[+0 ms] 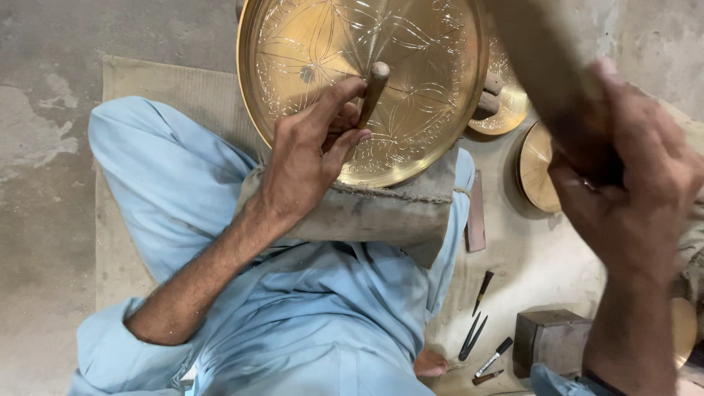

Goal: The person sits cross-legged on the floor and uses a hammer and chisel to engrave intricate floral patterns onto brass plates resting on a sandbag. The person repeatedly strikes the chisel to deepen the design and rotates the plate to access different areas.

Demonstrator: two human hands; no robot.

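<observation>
Left hand [312,150]: fingers pinched round a wooden-headed chisel [375,92] standing on the engraved brass tray [359,81], at 12 o'clock. Tray rests on a grey cloth pad [381,213]. Right hand [631,169], 3 o'clock: fist clamped on a blurred wooden mallet [546,73].

A round brass plate [411,88], engraved with petal patterns, lies tilted on a grey cushion's upper edge. A wooden-headed chisel [374,92] stands slanted on the plate's centre. A blurred wooden mallet [550,81] hangs raised above the plate's right edge.

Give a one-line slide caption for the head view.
Left hand holds a chisel on an engraved brass tray; right hand raises a blurred mallet.
</observation>
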